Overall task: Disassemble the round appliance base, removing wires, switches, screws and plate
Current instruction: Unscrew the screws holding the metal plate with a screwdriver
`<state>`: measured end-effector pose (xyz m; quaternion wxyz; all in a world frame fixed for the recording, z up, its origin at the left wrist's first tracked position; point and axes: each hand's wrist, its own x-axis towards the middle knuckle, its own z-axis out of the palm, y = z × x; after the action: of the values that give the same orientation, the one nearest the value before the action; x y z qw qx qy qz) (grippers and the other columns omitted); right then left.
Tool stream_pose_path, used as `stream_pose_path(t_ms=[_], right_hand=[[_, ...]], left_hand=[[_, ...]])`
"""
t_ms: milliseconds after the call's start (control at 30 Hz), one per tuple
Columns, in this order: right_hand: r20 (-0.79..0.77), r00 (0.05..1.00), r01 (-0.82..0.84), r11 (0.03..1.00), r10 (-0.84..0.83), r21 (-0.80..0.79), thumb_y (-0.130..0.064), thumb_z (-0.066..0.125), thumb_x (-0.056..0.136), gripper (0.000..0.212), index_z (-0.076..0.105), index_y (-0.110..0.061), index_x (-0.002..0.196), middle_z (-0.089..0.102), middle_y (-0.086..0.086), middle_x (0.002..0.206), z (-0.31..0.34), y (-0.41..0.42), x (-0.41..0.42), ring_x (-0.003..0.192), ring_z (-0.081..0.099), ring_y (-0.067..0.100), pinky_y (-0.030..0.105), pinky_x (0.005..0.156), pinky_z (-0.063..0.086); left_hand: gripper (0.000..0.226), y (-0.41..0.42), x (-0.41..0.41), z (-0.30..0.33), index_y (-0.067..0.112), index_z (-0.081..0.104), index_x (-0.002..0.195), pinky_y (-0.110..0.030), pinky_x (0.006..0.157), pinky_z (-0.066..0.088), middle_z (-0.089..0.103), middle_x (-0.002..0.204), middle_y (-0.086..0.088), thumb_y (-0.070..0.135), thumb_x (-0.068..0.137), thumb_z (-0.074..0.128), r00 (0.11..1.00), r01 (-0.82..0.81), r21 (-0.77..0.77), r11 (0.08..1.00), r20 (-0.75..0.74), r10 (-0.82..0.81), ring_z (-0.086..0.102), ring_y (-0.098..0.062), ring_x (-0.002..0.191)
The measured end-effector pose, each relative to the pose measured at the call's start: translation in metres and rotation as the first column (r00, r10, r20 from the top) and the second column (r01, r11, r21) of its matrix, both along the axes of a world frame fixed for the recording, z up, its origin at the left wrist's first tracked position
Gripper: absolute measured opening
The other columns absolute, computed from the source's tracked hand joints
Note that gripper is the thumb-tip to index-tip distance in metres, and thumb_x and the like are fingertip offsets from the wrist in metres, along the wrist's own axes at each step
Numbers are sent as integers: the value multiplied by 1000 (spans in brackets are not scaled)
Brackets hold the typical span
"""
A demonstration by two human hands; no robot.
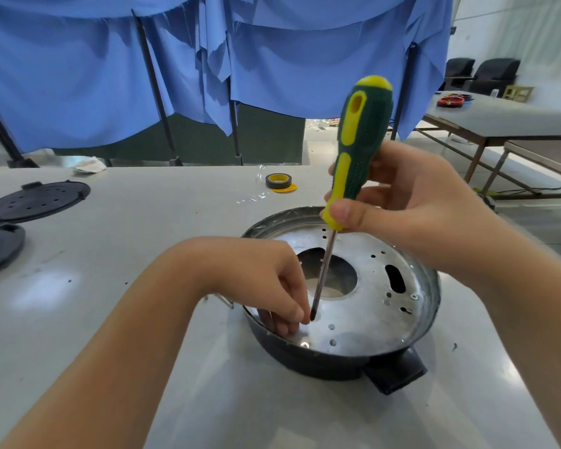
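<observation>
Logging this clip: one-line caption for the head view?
Right hand holds screwdriver upright; left hand steadies its tip on the metal plate.

Both forearms were bare from the lower edges of the frame up to the wrists, with no sleeve, cuff or strap showing on either. The left hand (pixel 266 280) and the right hand (pixel 412 202) wore no gloves, and no ring, watch or bracelet could be seen on them. The fingernails that showed, plainest on the right thumb (pixel 344 215), were short and unpainted.
</observation>
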<state>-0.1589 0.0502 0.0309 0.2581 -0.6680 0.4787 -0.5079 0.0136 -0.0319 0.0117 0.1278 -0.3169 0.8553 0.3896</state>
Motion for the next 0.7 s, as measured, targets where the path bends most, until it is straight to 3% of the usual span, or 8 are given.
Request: stream_pose_path(t_ms=[133,333,433,700], right_hand=[[-9,999,-47,998,47,43,-20,77,68,32,64,-24,97,69,-3,94,-2,2,6,82,73,20,37,83,58],[0,998,-57,995,57,77,-20,75,68,38,62,-18,103,69,-1,94,-4,2,10,81,73,18,33,80,59],[-5,998,-67,994,68,86,-21,76,67,38,63,-19,103,69,0,94,-4,2,10,81,73,20,33,79,59],[-45,996,-79,994,83,82,-23,78,67,37,64,-19,101,69,0,90,-7,-1,11,81,71,21,29,78,58]], left_hand=[[14,-4,3,-1,36,71,74,-20,78,54,73,76,19,26,84,68,996,71,-97,993,52,-66,65,7,71],[14,-4,-3,-7,36,68,67,-5,49,40,63,58,24,33,76,77,992,97,-112,989,91,-87,56,10,54],[12,-6,-5,-11,33,68,72,-2,46,40,63,58,25,33,75,79,993,68,-117,991,102,-56,57,12,53],[25,-6,-4,-11,40,64,57,-2,42,36,61,54,25,32,74,80,995,66,-106,992,85,-57,55,12,50]])
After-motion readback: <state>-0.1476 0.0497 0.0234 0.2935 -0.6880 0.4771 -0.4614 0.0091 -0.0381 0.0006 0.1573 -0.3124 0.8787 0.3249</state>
